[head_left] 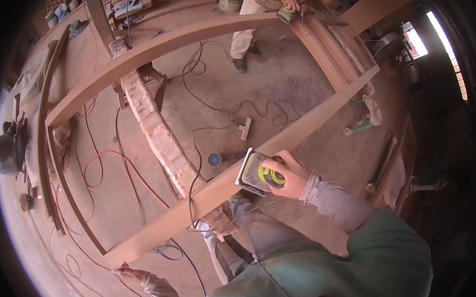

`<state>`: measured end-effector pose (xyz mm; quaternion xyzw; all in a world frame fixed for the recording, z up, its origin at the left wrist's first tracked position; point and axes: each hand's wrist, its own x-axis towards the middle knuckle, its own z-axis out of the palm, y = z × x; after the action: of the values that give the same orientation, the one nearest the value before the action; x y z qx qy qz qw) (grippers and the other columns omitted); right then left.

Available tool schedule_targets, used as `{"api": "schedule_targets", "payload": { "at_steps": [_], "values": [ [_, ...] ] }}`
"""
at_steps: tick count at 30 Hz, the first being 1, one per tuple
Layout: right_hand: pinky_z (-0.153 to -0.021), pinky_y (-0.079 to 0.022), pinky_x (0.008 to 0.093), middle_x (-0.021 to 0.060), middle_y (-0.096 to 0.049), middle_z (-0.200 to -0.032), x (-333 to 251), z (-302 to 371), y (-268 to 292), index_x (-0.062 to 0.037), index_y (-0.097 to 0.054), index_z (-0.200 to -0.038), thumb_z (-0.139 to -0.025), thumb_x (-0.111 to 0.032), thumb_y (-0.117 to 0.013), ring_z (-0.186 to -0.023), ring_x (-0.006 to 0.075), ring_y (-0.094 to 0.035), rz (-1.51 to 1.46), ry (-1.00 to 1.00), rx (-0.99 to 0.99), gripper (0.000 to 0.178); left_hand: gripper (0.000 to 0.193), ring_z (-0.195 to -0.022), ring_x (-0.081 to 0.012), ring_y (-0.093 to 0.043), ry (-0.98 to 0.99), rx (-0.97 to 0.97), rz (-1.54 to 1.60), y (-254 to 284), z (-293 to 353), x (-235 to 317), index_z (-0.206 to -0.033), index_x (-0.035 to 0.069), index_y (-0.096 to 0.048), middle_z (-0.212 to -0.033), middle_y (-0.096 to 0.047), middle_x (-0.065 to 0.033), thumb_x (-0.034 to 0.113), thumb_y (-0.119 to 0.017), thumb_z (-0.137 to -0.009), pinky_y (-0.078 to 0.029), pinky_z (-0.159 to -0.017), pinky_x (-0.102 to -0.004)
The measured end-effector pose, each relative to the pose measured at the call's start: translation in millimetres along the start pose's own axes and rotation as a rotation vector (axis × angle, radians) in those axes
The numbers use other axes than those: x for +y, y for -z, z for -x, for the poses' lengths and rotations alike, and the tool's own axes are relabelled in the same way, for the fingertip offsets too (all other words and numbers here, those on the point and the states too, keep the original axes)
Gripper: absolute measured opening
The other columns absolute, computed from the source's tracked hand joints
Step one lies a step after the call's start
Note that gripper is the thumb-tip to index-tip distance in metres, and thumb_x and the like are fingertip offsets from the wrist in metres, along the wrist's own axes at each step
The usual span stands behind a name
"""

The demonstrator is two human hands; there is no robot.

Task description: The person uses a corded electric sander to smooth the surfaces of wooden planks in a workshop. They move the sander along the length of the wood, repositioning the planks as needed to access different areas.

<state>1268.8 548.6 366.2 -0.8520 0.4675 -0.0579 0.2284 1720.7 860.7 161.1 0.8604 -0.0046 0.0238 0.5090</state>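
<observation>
My right hand (293, 175) is wrapped round an electric sander (258, 171) with a grey body and yellow-green parts. The sander's flat pad stands tilted against the near rail (208, 196) of a large wooden frame. At the rail's left end, my left hand (131, 273) hangs just below the frame's corner with its fingers drawn together; what they hold, if anything, is too small to make out. A dark cable (190, 205) runs over the rail beside the sander.
A padded support beam (159, 134) carries the frame. Across it, a co-worker's hand (292, 6) holds another sander (286, 15) on the far corner. Cables and a red hose (137, 178) lie looped on the floor, near a blue disc (214, 159) and a power strip (245, 128).
</observation>
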Motion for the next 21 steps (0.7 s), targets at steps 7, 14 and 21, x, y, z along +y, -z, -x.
{"api": "schedule_targets", "payload": {
  "at_steps": [7,14,21],
  "values": [
    [-0.071,-0.053,0.0423,0.0133,-0.048,-0.113,73.8,66.2,37.8,-0.0276,-0.056,-0.122,-0.066,-0.016,-0.078,-0.092,0.0335,-0.06,0.005,-0.031,0.151,0.061,0.062,-0.091,-0.026,-0.058,-0.117,-0.342,0.102,-32.0,87.7,51.9,-0.106,-0.005,-0.048,-0.096,-0.058,-0.016,0.055,-0.037,-0.098,-0.046,-0.086,-0.0384],
    [-0.07,-0.052,0.0426,0.0131,-0.049,-0.109,127.2,96.4,58.5,-0.0237,-0.057,-0.114,-0.064,-0.018,-0.079,-0.089,0.0342,-0.06,-0.068,-0.104,0.257,0.054,0.061,-0.093,-0.0235,-0.058,-0.09,-0.435,0.148,-33.8,144.3,100.1,-0.116,0.0,-0.045,-0.103,-0.058,-0.0139,0.057,-0.036,-0.097,-0.045,-0.084,-0.0371],
    [-0.078,-0.049,0.042,0.0138,-0.049,-0.109,175.5,107.1,50.9,-0.0199,-0.055,-0.116,-0.065,-0.011,-0.074,-0.097,0.0354,-0.056,-0.186,-0.2,0.365,0.056,0.058,-0.088,-0.0201,-0.06,-0.143,-0.405,0.081,-2.2,162.7,156.4,-0.114,0.004,-0.046,-0.095,-0.061,-0.009,0.059,-0.035,-0.096,-0.045,-0.08,-0.0347]
  ]
}}
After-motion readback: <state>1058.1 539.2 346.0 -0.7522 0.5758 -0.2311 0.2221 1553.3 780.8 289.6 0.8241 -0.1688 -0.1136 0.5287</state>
